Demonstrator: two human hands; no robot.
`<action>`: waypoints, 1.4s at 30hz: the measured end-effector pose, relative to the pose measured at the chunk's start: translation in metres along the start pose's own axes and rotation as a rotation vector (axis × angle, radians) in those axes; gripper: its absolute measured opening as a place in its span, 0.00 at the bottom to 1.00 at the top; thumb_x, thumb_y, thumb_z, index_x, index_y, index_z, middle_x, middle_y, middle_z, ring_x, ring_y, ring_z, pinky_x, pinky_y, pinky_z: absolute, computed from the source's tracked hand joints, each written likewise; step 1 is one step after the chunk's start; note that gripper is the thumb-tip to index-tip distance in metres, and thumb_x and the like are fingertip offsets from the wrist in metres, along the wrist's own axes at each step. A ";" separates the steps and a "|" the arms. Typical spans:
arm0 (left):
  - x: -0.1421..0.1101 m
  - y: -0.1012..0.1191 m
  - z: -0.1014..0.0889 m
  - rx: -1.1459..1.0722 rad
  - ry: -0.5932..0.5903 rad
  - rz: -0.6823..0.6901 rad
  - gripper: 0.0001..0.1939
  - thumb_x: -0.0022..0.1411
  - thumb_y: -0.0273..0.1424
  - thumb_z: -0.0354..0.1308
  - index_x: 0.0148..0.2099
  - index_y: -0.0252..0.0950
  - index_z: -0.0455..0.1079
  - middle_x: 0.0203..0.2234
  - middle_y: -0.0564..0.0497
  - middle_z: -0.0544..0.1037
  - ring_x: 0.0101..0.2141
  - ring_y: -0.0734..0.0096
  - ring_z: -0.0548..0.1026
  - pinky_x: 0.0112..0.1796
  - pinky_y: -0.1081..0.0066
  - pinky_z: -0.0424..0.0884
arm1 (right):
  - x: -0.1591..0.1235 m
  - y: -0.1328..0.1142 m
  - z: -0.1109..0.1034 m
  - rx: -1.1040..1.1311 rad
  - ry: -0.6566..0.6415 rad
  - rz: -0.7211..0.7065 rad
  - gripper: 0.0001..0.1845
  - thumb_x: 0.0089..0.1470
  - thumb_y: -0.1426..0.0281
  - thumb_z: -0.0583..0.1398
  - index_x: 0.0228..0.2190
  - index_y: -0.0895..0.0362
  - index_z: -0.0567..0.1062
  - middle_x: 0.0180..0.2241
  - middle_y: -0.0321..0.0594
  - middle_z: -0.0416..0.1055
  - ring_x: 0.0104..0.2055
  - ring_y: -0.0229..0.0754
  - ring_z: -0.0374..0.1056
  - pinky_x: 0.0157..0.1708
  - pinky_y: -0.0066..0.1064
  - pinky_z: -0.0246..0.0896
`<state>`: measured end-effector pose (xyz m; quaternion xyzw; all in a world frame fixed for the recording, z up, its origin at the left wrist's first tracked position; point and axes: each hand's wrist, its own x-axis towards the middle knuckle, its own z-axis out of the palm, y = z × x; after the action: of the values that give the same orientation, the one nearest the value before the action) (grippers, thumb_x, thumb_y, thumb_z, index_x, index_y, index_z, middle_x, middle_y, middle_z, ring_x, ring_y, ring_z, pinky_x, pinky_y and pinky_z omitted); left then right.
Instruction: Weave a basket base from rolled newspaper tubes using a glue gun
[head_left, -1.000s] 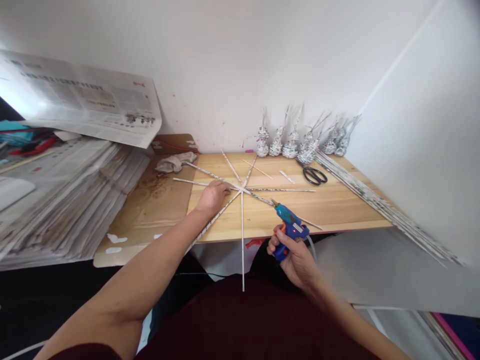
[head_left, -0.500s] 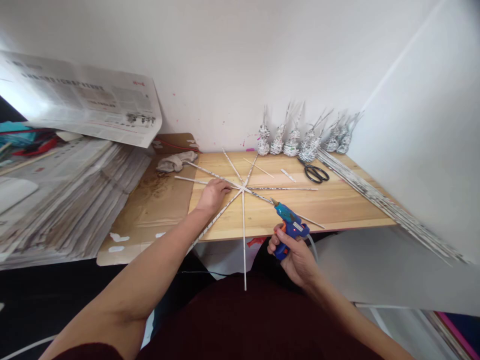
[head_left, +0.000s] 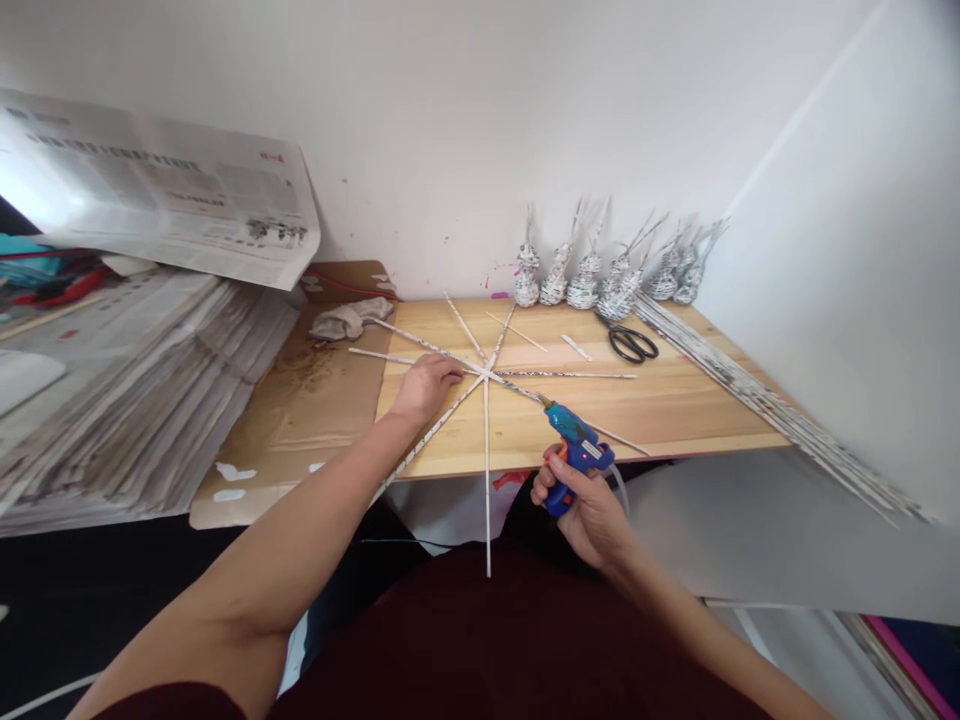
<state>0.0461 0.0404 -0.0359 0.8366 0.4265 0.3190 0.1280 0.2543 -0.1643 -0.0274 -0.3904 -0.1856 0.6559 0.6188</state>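
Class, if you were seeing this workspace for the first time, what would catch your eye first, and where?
Probably the star of paper sticks on the wooden board, with the left hand beside its centre. Next, the blue glue gun in the right hand, then the bulbous wrapped figures lined up near the wall.

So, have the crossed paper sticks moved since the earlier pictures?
No. Against the wooden board, the crossed paper sticks keep the same place; I see no shift either way.
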 end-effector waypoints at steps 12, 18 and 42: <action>-0.004 0.000 0.000 0.003 0.037 -0.004 0.07 0.62 0.26 0.58 0.38 0.36 0.78 0.35 0.47 0.80 0.40 0.63 0.75 0.45 0.65 0.70 | -0.001 0.000 -0.003 -0.017 0.006 -0.011 0.13 0.48 0.65 0.70 0.33 0.54 0.73 0.23 0.31 0.66 0.25 0.35 0.64 0.29 0.29 0.59; -0.003 -0.002 -0.001 -0.002 0.023 0.012 0.08 0.62 0.26 0.57 0.35 0.37 0.77 0.33 0.47 0.80 0.38 0.63 0.75 0.44 0.65 0.70 | 0.000 0.001 -0.003 -0.024 -0.008 -0.010 0.12 0.49 0.65 0.69 0.33 0.54 0.73 0.23 0.31 0.66 0.26 0.35 0.64 0.30 0.29 0.60; -0.005 -0.001 -0.004 -0.034 0.003 0.066 0.04 0.61 0.28 0.60 0.36 0.37 0.78 0.35 0.47 0.80 0.39 0.63 0.75 0.46 0.63 0.70 | 0.000 -0.001 -0.001 -0.038 -0.011 -0.021 0.12 0.49 0.66 0.69 0.33 0.54 0.73 0.23 0.31 0.67 0.25 0.35 0.64 0.30 0.30 0.60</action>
<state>0.0406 0.0372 -0.0357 0.8475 0.3935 0.3313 0.1309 0.2552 -0.1647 -0.0272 -0.3964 -0.2056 0.6480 0.6170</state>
